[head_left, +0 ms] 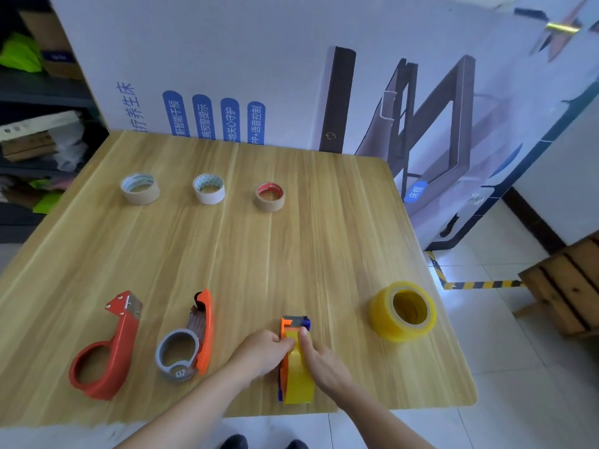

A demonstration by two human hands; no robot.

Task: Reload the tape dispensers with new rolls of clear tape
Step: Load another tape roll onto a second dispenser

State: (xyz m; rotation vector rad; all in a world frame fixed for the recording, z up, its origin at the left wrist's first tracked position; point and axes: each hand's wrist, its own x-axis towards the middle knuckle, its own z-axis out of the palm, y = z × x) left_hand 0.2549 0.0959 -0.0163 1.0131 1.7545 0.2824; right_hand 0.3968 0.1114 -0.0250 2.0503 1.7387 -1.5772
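An orange and blue tape dispenser [293,324] stands on edge near the front of the wooden table [246,254], with a yellowish clear tape roll [298,380] seated in it. My left hand [264,353] grips the dispenser and roll from the left. My right hand [319,361] holds the roll from the right, thumb pressed on the top of the tape. A second yellowish clear roll [402,311] lies on its side at the front right. A red dispenser [108,346] and an orange and grey dispenser [189,340] lie at the front left without rolls.
Three rolls stand in a row at the back: a beige one [140,188], a white one [209,188], and a brown one with a red core [270,196]. A printed board [291,76] rises behind the table. A wooden crate [567,286] sits on the floor at right.
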